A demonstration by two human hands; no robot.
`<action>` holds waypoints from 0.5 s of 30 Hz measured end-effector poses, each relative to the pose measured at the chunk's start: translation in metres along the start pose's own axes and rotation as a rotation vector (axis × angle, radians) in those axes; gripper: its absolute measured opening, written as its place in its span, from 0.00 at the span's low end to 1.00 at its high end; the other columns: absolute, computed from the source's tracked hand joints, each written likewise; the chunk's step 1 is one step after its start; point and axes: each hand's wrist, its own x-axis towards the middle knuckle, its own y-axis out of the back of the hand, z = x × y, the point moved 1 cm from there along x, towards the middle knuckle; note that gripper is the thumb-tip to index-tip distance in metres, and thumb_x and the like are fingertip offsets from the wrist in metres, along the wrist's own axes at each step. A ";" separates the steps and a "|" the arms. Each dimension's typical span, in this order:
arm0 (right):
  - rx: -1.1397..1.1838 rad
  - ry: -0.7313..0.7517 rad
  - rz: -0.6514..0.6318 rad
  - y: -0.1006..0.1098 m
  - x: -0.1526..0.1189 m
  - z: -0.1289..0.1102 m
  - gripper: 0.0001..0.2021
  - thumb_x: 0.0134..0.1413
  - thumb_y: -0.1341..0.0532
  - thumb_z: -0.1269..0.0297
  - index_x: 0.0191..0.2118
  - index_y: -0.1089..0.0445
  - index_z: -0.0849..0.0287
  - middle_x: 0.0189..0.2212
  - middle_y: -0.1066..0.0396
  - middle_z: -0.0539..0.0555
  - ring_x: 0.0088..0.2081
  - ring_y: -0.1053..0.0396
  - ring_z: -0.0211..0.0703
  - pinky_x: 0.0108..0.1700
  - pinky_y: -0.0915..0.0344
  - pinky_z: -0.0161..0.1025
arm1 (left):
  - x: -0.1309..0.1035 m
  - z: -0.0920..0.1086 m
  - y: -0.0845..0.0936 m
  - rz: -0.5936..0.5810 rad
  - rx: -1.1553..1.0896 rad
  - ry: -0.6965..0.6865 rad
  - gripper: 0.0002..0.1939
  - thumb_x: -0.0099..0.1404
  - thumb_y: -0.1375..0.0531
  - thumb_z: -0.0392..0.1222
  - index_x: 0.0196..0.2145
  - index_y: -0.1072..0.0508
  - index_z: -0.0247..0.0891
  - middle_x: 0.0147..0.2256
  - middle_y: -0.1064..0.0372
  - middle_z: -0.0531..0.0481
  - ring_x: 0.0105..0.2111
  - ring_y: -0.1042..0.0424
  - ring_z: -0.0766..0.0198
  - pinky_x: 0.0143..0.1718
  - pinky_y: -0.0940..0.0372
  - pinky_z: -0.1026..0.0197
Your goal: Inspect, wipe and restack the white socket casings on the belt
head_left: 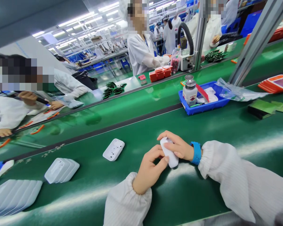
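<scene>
White sleeves [235, 175], blue wristband [196, 153].

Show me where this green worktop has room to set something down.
Bare patches: between the lone white shell and the blue tray; between the smaller shell stack and the left sleeve. Crowded: the left end, with a larger stack, and the far right, with tray, bag and orange frames.

A blue tray [203, 108] holds a white bottle [190, 93] with a metal top. Orange frames [276, 84] lie stacked beyond a clear bag [241, 91].
</scene>
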 end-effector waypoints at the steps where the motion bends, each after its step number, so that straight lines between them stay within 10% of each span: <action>1: 0.001 -0.003 0.000 0.000 0.000 0.000 0.14 0.55 0.47 0.56 0.43 0.39 0.61 0.28 0.41 0.50 0.26 0.44 0.39 0.27 0.45 0.35 | 0.000 0.000 0.000 0.003 0.005 -0.001 0.09 0.62 0.44 0.38 0.25 0.30 0.36 0.31 0.34 0.49 0.32 0.37 0.65 0.35 0.41 0.63; 15: -0.020 0.003 0.007 -0.001 0.001 -0.002 0.16 0.58 0.49 0.51 0.42 0.38 0.60 0.33 0.39 0.53 0.33 0.40 0.44 0.34 0.42 0.40 | -0.003 -0.003 -0.007 0.103 0.024 -0.009 0.17 0.67 0.49 0.44 0.22 0.37 0.35 0.27 0.39 0.51 0.28 0.40 0.67 0.32 0.44 0.63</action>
